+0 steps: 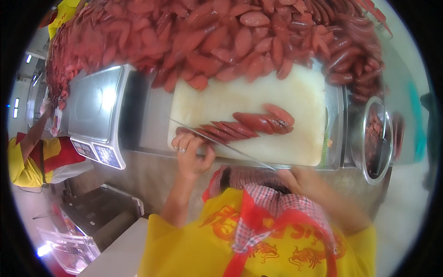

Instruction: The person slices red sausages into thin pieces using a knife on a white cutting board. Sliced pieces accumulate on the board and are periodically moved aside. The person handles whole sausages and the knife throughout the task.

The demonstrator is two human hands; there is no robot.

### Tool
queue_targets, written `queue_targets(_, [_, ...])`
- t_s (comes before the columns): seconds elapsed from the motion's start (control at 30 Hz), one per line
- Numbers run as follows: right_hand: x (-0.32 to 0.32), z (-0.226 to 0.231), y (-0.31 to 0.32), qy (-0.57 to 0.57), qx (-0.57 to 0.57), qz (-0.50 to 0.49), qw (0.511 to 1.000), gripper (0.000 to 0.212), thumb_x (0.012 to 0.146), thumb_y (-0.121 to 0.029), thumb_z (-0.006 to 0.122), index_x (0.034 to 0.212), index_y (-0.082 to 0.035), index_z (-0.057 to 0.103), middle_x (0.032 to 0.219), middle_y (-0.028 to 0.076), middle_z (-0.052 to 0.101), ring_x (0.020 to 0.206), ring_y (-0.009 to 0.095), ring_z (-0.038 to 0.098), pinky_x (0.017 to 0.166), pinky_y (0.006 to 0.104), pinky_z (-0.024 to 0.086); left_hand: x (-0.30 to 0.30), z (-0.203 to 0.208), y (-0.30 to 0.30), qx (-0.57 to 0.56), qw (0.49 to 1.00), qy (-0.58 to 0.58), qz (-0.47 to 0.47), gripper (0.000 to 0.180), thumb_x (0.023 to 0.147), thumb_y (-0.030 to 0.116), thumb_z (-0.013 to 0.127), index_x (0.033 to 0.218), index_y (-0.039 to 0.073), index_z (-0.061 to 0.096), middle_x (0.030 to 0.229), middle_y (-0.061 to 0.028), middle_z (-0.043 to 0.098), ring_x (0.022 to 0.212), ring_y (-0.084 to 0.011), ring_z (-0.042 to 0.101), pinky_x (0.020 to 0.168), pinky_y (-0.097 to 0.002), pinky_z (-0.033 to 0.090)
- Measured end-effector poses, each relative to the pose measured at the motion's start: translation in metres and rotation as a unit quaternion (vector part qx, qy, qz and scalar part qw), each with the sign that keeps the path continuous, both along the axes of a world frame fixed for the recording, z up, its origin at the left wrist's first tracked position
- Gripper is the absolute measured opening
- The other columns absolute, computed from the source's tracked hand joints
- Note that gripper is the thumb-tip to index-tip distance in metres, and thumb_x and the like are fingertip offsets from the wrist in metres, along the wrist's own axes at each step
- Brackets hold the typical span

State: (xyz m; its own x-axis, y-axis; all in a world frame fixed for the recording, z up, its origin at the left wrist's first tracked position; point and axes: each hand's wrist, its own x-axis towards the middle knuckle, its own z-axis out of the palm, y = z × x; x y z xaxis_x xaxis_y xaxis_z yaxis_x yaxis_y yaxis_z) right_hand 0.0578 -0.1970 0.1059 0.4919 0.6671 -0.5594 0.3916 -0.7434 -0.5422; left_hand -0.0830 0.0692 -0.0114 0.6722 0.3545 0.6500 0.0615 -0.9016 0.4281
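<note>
A white cutting board [295,87] lies in front of me. Across it runs a row of red sausage slices [251,122], cut on a slant and leaning on one another. The curled fingers of my left hand [191,152], which wears a ring, hold the left end of the sausage down at the board's front left. My right hand [297,181] is closed around the handle of a long knife [226,145]; the handle is mostly hidden. The thin blade slants up and left from that hand, across the sausage beside my left fingers.
A large heap of sliced sausage [207,41] covers the far side, with whole sausages [346,60] at its right. Left stands a weighing scale [94,106]; right, a metal bowl [367,159] holding reddish pieces. A co-worker [50,154] in yellow and red stands far left.
</note>
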Motion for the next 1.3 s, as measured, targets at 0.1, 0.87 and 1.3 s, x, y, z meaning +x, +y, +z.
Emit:
queue_targets(0.1, [-0.009, 0.030, -0.037, 0.011, -0.102, -0.028, 0.994, 0.068, 0.098, -0.055, 0.039, 0.086, 0.006, 0.066, 0.071, 0.029, 0.063, 0.073, 0.046, 0.064, 0.068, 0.0490, 0.051, 0.000, -0.001, 0.001, -0.005, 1.000, 0.002, -0.007, 0.030, 0.061, 0.011, 0.071, 0.090, 0.010, 0.062, 0.095, -0.0073, 0.059, 0.090, -0.0295, 0.053, 0.086, -0.0395, 0.041])
queue_targets(0.87, [-0.015, 0.033, -0.008, 0.013, -0.118, -0.020, 0.993, 0.069, 0.097, -0.057, 0.039, 0.079, 0.004, 0.065, 0.074, 0.028, 0.063, 0.072, 0.046, 0.063, 0.069, 0.0497, 0.050, -0.010, -0.004, 0.012, -0.025, 0.999, -0.011, 0.043, 0.035, 0.061, 0.005, 0.070, 0.094, 0.010, 0.059, 0.097, -0.0088, 0.056, 0.092, -0.0299, 0.053, 0.084, -0.0388, 0.041])
queue_targets(1.3, [-0.028, -0.022, 0.030, -0.037, -0.028, 0.025, 0.999, 0.068, 0.099, -0.055, 0.037, 0.076, 0.003, 0.065, 0.067, 0.027, 0.062, 0.066, 0.048, 0.062, 0.063, 0.0503, 0.051, -0.012, -0.003, 0.017, -0.055, 0.998, -0.012, 0.025, 0.036, 0.061, 0.007, 0.071, 0.095, 0.009, 0.060, 0.097, -0.0082, 0.057, 0.090, -0.0293, 0.054, 0.083, -0.0378, 0.042])
